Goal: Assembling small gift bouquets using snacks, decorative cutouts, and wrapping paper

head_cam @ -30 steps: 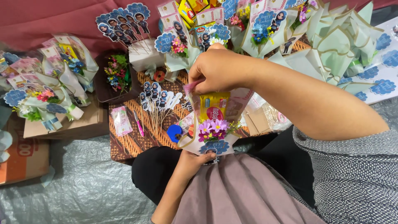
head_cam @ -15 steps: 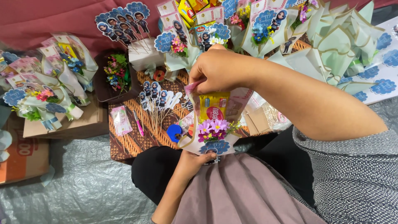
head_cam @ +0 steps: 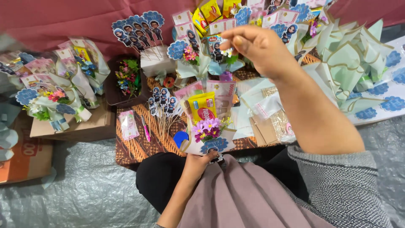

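My left hand (head_cam: 197, 163) grips the bottom of a small bouquet (head_cam: 209, 126) resting on my lap's edge. The bouquet is a white paper wrap with a yellow snack packet, a pink note, purple flowers and a blue tag. My right hand (head_cam: 258, 47) is raised above and behind it, in front of the finished bouquets (head_cam: 198, 46) at the back. Its fingertips are pinched together and I see nothing between them. A cluster of cartoon-figure picks on sticks (head_cam: 163, 102) stands just left of the bouquet.
A patterned brown board (head_cam: 137, 145) carries a pink pen (head_cam: 146, 129), a blue round tag (head_cam: 180, 138) and a small plastic bag (head_cam: 128, 124). More bouquets (head_cam: 63, 86) lie on a cardboard box (head_cam: 86, 128) at left. Folded green-white wraps (head_cam: 350, 63) pile up at right. Grey sheeting (head_cam: 84, 194) covers the floor.
My right hand has left the top of the held bouquet and risen up and back toward the far bouquets. My left hand keeps its hold on the base.
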